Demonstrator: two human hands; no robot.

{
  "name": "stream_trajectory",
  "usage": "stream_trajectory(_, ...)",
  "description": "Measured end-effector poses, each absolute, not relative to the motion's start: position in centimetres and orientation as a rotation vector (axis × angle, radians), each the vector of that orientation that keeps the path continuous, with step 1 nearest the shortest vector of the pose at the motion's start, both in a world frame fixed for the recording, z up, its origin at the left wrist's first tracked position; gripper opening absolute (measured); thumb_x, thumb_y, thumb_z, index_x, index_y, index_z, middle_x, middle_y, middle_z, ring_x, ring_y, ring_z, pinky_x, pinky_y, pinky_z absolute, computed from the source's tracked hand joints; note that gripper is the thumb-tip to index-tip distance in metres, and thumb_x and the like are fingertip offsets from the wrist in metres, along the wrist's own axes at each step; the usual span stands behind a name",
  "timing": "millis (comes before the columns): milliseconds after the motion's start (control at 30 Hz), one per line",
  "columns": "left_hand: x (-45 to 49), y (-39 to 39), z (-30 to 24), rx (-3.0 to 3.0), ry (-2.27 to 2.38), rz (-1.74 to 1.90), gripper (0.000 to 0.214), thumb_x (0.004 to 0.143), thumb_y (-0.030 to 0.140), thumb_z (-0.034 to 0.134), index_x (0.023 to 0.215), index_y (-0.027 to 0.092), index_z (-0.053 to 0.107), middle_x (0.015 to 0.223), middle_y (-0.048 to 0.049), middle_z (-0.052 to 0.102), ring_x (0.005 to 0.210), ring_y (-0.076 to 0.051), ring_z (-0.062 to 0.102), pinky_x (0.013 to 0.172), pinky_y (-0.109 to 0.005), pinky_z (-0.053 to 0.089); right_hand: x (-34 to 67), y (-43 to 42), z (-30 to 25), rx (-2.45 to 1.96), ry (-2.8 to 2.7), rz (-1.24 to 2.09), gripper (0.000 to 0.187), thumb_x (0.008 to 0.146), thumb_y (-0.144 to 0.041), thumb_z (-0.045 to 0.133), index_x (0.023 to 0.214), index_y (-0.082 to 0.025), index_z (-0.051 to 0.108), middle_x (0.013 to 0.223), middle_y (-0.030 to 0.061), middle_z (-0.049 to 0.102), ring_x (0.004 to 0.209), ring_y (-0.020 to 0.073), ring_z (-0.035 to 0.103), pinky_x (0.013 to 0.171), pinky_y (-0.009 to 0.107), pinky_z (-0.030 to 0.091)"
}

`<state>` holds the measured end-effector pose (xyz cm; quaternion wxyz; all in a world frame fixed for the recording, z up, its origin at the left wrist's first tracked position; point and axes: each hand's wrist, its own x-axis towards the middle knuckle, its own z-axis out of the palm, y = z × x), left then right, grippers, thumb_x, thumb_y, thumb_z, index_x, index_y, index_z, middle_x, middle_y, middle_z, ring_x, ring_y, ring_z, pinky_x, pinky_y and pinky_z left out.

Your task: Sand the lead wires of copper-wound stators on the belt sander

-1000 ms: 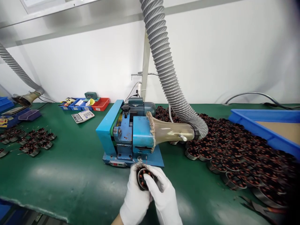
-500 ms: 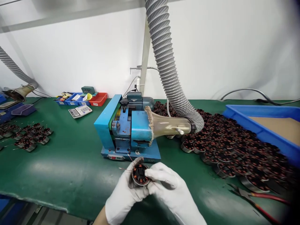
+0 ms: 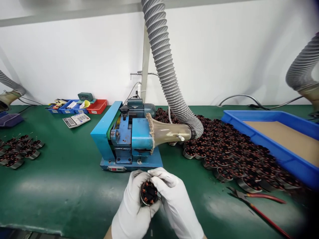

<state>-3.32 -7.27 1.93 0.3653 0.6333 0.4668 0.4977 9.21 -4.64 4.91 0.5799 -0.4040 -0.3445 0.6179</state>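
A round motor stator [image 3: 149, 193], black in the middle with copper windings and a metal rim, faces up in front of the blue machine. My left hand [image 3: 134, 205], in a white glove, is wrapped round its left and lower sides. My right hand [image 3: 171, 199], also gloved, is closed at the stator's far right edge, with thumb and fingers pinched together. What lies between those fingertips is hidden. A thin wire shows below the stator by my left fingers.
A blue belt machine [image 3: 129, 132] with a clear duct and grey hose [image 3: 161, 46] stands just ahead. Many stators [image 3: 224, 149] cover the right, beside a blue tray [image 3: 261, 116] and red-handled pliers [image 3: 241, 196]. More stators [image 3: 21, 149], a calculator [image 3: 76, 120] and small bins [image 3: 97, 106] are left.
My right fingers have moved from the stator's right face to its far edge. The stator has turned in my left hand, and the wires at its upper left no longer show. The view has shifted right.
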Motion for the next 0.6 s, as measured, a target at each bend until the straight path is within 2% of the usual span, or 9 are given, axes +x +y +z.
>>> stream_trajectory(100, -2.8, -7.5, 0.1, 1.773, 1.251, 1.366, 0.052, 0.072, 0.012, 0.066, 0.119, 0.028, 0.048, 0.117, -0.0075, 0.052, 0.112, -0.024, 0.054, 0.095, -0.038, 0.047, 9.2, -3.5, 5.2, -0.879, -0.634, 1.498, 0.019, 0.058, -0.030, 0.084, 0.071, -0.018, 0.075, 0.065, 0.0017, 0.066, 0.060, 0.0133, 0.058, 0.060, 0.026, 0.050)
stream_trajectory(200, -2.7, -7.6, -0.6, 1.765, 1.312, 1.452, 0.048, 0.066, 0.011, 0.068, 0.108, 0.026, 0.051, 0.107, -0.0059, 0.053, 0.100, -0.022, 0.058, 0.088, -0.035, 0.050, 10.6, -2.0, 5.2, -0.681, -0.419, 1.505, 0.021, 0.058, -0.029, 0.084, 0.074, -0.020, 0.073, 0.057, -0.0041, 0.057, 0.051, 0.0081, 0.050, 0.050, 0.019, 0.047)
stream_trajectory(300, -2.6, -6.9, -0.1, 1.583, 1.395, 1.398, 0.050, 0.064, 0.013, 0.071, 0.109, 0.025, 0.051, 0.111, -0.0058, 0.053, 0.104, -0.023, 0.057, 0.092, -0.037, 0.048, 11.0, -1.6, 3.9, -0.763, -0.459, 1.359, 0.019, 0.064, -0.029, 0.080, 0.079, -0.021, 0.073, 0.065, -0.0013, 0.063, 0.059, 0.0107, 0.057, 0.058, 0.021, 0.052)
stream_trajectory(367, -2.4, -6.0, 0.1, 1.393, 1.353, 1.362, 0.051, 0.067, 0.016, 0.069, 0.113, 0.024, 0.049, 0.117, -0.0068, 0.054, 0.108, -0.024, 0.056, 0.096, -0.037, 0.045, 10.2, -2.0, 2.6, -0.914, -0.687, 1.327, 0.019, 0.068, -0.031, 0.077, 0.083, -0.020, 0.074, 0.080, 0.0045, 0.071, 0.073, 0.0170, 0.064, 0.070, 0.028, 0.055)
stream_trajectory(467, -1.5, -4.1, -0.3, 1.110, 1.254, 1.409, 0.044, 0.071, 0.017, 0.062, 0.113, 0.023, 0.050, 0.117, -0.0069, 0.058, 0.108, -0.023, 0.058, 0.096, -0.036, 0.045, 8.5, -2.4, 1.2, -1.037, -1.009, 1.268, 0.024, 0.071, -0.034, 0.072, 0.091, -0.020, 0.073, 0.098, 0.0084, 0.073, 0.091, 0.0248, 0.066, 0.085, 0.037, 0.053)
stream_trajectory(600, -0.3, -1.6, -0.9, 0.942, 1.187, 1.497, 0.040, 0.070, 0.014, 0.060, 0.109, 0.022, 0.051, 0.112, -0.0062, 0.062, 0.104, -0.020, 0.060, 0.093, -0.033, 0.047, 7.4, -0.8, 1.2, -1.112, -1.086, 1.159, 0.024, 0.073, -0.035, 0.067, 0.091, -0.020, 0.073, 0.098, 0.0085, 0.073, 0.092, 0.0260, 0.066, 0.087, 0.040, 0.052)
